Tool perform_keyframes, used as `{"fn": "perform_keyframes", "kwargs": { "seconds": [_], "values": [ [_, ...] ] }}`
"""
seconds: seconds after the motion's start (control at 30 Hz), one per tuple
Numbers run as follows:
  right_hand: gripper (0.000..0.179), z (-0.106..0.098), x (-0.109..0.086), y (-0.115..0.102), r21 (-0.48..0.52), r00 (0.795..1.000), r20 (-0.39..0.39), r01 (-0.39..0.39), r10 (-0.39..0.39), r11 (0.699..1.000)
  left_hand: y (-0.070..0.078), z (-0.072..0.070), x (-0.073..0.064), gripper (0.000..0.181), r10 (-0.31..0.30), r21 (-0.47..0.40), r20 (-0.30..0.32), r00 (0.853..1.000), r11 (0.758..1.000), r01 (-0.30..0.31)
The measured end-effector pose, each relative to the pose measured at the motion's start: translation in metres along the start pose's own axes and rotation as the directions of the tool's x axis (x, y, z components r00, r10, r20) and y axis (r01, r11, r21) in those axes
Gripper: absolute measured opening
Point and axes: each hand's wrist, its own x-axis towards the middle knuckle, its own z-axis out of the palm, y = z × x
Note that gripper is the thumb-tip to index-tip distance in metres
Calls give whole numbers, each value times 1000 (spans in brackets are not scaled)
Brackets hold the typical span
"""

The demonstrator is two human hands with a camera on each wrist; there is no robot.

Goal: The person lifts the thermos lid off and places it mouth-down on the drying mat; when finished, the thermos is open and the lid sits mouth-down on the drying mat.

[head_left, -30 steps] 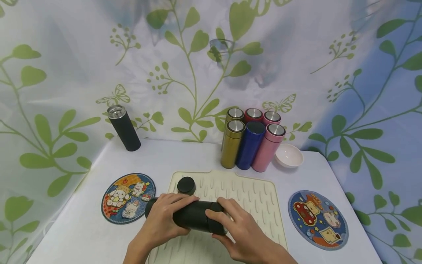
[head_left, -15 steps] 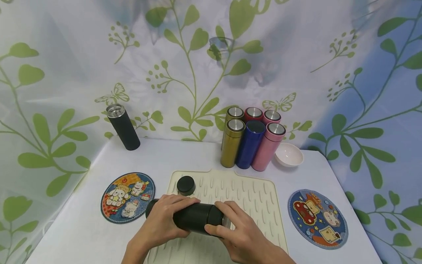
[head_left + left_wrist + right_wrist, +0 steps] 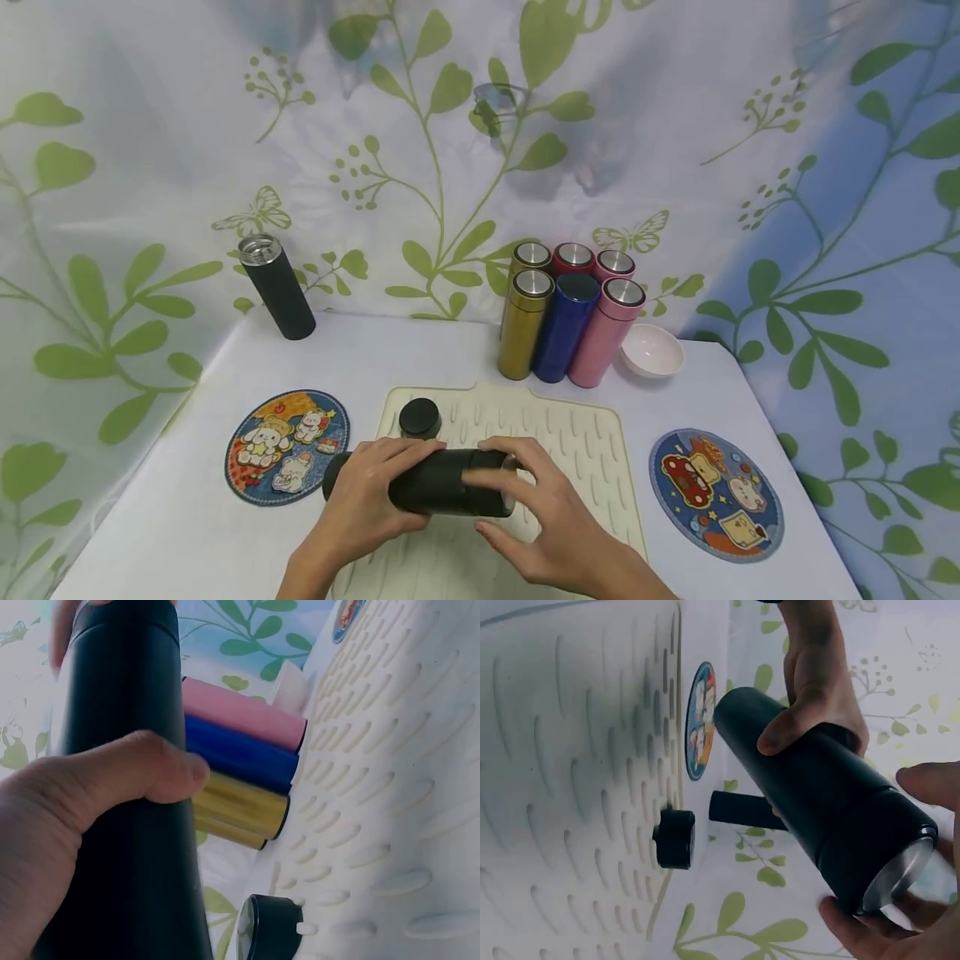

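My left hand (image 3: pixel 378 492) grips the body of a black thermos bottle (image 3: pixel 431 483), which lies sideways over the cream mat, its lid end toward the right. In the left wrist view the thumb (image 3: pixel 142 769) presses across the bottle. My right hand (image 3: pixel 551 517) is around the black lid (image 3: pixel 874 847) with its silver end. Its fingers are spread, with fingertips right at the lid's rim and the thumb standing apart below the bottle in the head view. A loose black cap (image 3: pixel 420 417) rests on the mat just behind the bottle.
The ribbed cream mat (image 3: pixel 558 417) covers the middle. Round cartoon placemats lie left (image 3: pixel 285 487) and right (image 3: pixel 667 517). An uncapped black bottle (image 3: pixel 281 292) stands back left. Several coloured thermos bottles (image 3: pixel 517 342) cluster at the back beside a white bowl (image 3: pixel 652 350).
My right hand was wrapped about the lid end and has loosened, its thumb now away from the bottle. The bottle has levelled slightly in my left hand, which keeps its grip.
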Motion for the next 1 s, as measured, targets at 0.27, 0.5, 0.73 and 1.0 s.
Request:
{"fn": "perform_keyframes", "kwargs": {
  "seconds": [0.27,0.5,0.73,1.0],
  "values": [
    [43,6,4,-5,271,758,169,-651,631,709,4,2,-6,90,64,130,-35,997,990,-59],
    [39,4,9,-2,340,708,233,-702,667,626,1,4,-3,89,110,181,-51,993,978,-99],
    [40,-2,12,0,317,770,129,-629,625,710,3,1,13,84,148,196,-69,987,972,-132],
    [49,-1,8,-2,235,854,46,-513,518,826,5,-3,14,83,132,158,-48,990,980,-123]
  ]
}}
